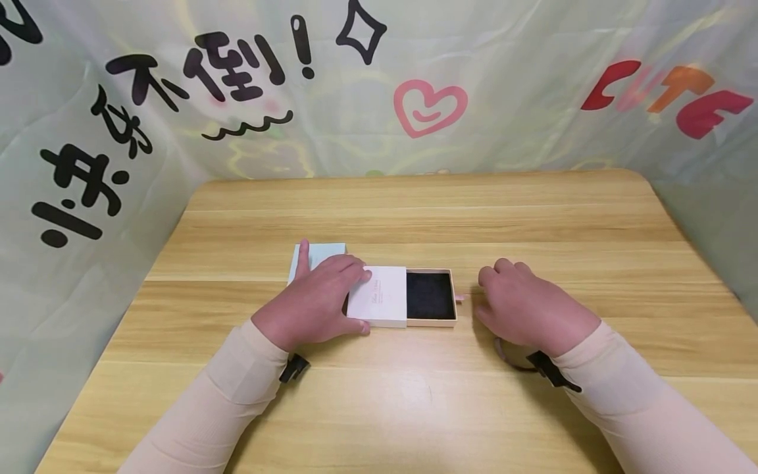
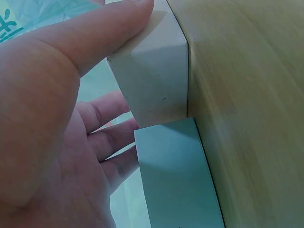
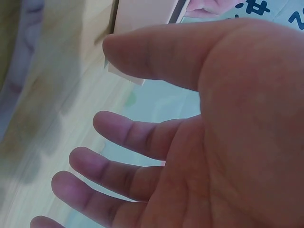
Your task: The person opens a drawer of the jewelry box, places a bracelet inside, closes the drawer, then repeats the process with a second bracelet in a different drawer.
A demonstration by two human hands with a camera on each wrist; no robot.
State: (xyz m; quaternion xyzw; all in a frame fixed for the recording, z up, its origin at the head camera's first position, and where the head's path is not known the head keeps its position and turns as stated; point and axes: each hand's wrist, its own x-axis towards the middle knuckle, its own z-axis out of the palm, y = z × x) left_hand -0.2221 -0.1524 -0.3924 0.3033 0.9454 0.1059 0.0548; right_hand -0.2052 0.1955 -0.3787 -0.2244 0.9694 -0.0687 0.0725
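Far left, just beyond and left of a white, square-faced cardboard sleeve (image 1: 385, 299) with faint pink lettering: a pale-blue, flat, rectangular piece (image 1: 322, 251), material uncertain, partly hidden behind the left hand (image 1: 314, 299). Could not tell whether it touched the sleeve.

The left hand pinched the sleeve at its left end, thumb along the near side, fingers on the far side and top, one finger sticking out over the blue piece. The sleeve lay flat on the light wood-grain table (image 1: 414, 408).

Out of the sleeve's right end, partway, stood a shallow pale-pink cardboard drawer (image 1: 431, 323) with a soft-looking black lining (image 1: 429, 296). At the drawer's outer edge, a small pink ribbon tab (image 1: 459, 298).

Right of the sleeve, just past the tab and apart from it, the right hand (image 1: 530, 306) held nothing; its fingers were loosely bent, thumb separate.

Judged the step as sliding the drawer, half done, direction unclear. The next move seemed to call for a steady left hold and the right hand meeting the tab or drawer end squarely.
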